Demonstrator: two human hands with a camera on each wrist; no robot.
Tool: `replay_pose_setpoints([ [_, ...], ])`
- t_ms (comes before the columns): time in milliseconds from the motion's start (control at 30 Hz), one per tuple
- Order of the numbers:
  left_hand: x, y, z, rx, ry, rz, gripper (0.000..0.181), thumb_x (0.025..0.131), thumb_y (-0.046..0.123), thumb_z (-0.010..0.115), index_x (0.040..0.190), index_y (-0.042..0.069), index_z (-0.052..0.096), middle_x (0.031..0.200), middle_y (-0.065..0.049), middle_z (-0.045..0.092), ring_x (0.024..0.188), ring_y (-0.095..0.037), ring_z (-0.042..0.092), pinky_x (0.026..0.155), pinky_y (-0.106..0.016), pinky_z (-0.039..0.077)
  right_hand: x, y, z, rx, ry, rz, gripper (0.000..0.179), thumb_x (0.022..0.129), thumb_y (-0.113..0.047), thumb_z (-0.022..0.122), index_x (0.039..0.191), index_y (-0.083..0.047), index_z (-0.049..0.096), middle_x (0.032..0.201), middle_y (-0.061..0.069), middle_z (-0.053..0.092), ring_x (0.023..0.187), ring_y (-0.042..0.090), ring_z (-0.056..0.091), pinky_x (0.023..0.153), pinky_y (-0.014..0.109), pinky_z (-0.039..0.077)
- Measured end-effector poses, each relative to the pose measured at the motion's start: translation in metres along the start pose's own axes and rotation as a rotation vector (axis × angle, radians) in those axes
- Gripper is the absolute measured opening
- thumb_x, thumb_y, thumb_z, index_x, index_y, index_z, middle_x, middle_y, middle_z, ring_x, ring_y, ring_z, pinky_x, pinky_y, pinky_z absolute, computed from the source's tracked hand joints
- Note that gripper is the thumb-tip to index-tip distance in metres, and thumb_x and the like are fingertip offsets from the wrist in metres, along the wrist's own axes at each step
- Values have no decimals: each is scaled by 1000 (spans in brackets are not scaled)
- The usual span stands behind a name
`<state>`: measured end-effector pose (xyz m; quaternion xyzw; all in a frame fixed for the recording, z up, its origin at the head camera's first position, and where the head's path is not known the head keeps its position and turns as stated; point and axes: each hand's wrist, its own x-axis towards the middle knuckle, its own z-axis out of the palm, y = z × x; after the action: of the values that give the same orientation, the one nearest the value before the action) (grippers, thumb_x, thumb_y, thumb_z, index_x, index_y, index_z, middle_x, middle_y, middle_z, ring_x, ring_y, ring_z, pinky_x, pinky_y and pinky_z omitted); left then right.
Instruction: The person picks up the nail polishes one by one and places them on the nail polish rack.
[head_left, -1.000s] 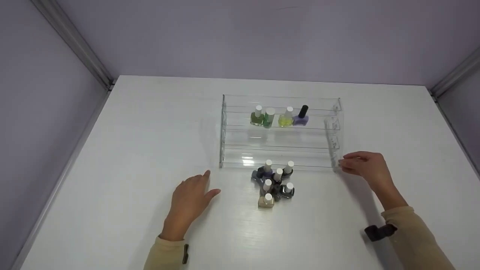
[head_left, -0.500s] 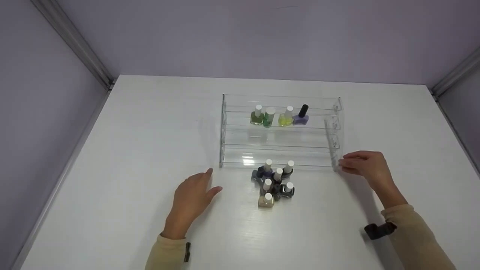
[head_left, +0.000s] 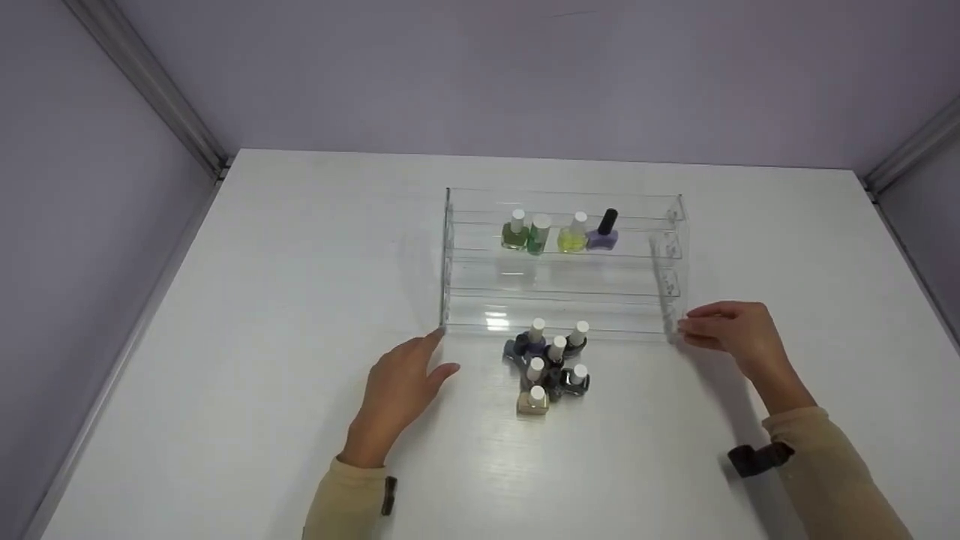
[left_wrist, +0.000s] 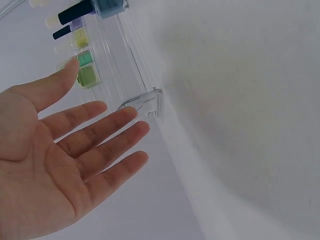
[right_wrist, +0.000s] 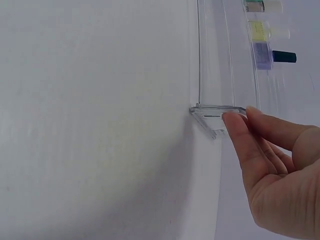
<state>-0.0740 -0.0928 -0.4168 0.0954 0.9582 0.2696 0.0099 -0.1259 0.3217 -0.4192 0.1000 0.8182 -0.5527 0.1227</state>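
Observation:
A clear tiered nail polish rack stands on the white table. My right hand is at its front right corner, with thumb and fingertips pinching the side panel, as the right wrist view shows. My left hand has its fingers extended and the thumb apart, the index fingertip right at the rack's front left corner. On an upper tier stand a dark green polish bottle, a lighter green one, a yellow one and a purple one with a black cap.
Several dark nail polish bottles with white caps cluster just before the rack's front edge. A beige bottle is nearest the person. Lilac walls enclose the white table at the back and sides.
My left hand has moved right and forward, its index fingertip reaching the rack's front left corner. My right hand stays at the right corner; the bottles have not moved.

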Motion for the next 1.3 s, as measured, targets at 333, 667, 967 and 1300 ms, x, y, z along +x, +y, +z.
replay_pose_setpoints([
  [333,10,11,5,-146,15,28,39,82,15,68,118,1,59,114,-16,61,108,-30,55,91,-42,43,0,0,0,36,-4,14,41,85,-10,64,113,17,51,87,1,66,81,16,67,73,30,52],
  [667,17,18,12,-200,48,45,33,82,13,67,113,3,63,108,-12,64,104,-27,57,89,-40,44,2,-1,0,40,-7,40,38,85,-6,62,113,18,50,85,1,66,79,16,67,73,30,52],
  [967,22,20,15,-258,47,72,29,82,11,67,110,2,64,103,-11,66,97,-24,60,85,-39,46,3,0,-1,29,-15,45,38,86,-8,63,112,17,51,86,3,66,79,17,67,73,30,52],
  [1300,28,27,19,-352,12,91,25,80,7,68,104,0,65,102,-10,66,95,-23,61,81,-35,49,1,-2,-1,41,-20,38,39,86,-8,63,113,18,50,86,3,66,80,18,67,74,31,52],
])
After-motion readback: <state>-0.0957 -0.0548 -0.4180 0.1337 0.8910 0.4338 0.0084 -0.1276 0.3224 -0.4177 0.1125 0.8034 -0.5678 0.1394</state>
